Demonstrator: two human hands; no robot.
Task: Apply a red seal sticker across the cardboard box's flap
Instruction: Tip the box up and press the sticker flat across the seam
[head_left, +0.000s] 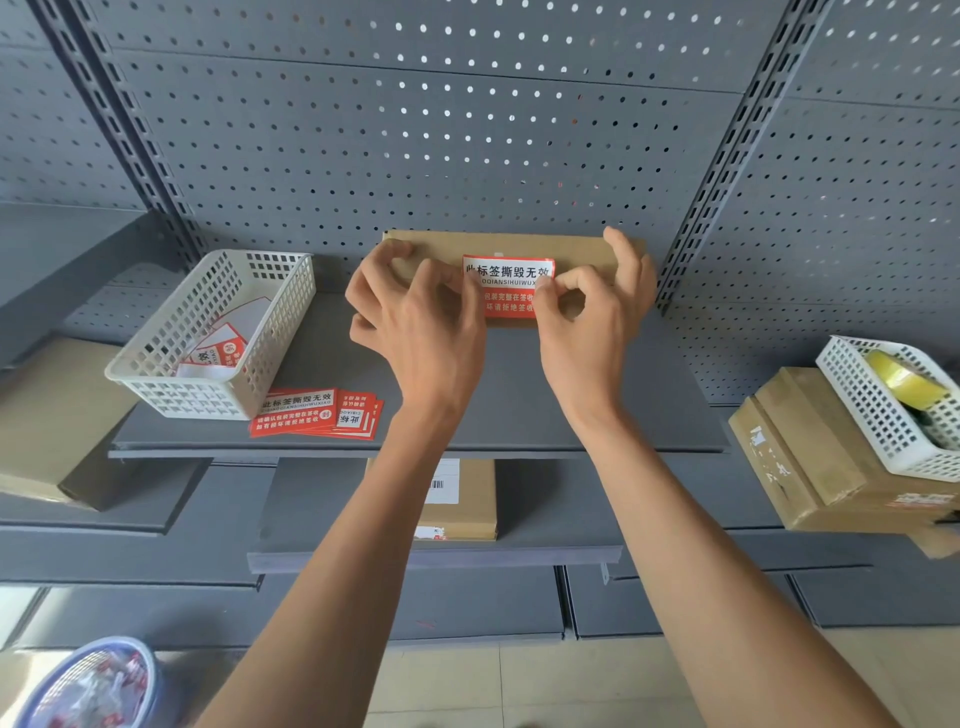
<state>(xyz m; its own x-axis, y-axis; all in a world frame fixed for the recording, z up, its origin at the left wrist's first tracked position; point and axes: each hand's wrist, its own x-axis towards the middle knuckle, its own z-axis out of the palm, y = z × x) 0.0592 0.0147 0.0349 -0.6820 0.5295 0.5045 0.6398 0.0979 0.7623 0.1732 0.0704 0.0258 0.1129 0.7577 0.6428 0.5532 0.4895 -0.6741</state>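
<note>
A flat cardboard box (576, 249) lies on the grey shelf (322, 364) against the pegboard. A red seal sticker (506, 273) with a white text band sits over the box's top and front edge. My left hand (415, 312) rests on the box's left part, fingertips bent at the sticker's left edge. My right hand (597, 306) pinches the sticker's right edge between thumb and forefinger, with the other fingers on the box top. The sticker's lower corners are hidden by my hands.
A white mesh basket (171, 387) with sticker sheets stands at the left, and a stack of red stickers (317, 413) lies in front of it. At the right another white basket (872, 410) with yellow tape sits on cardboard boxes (810, 467). A labelled box (462, 499) lies on the lower shelf.
</note>
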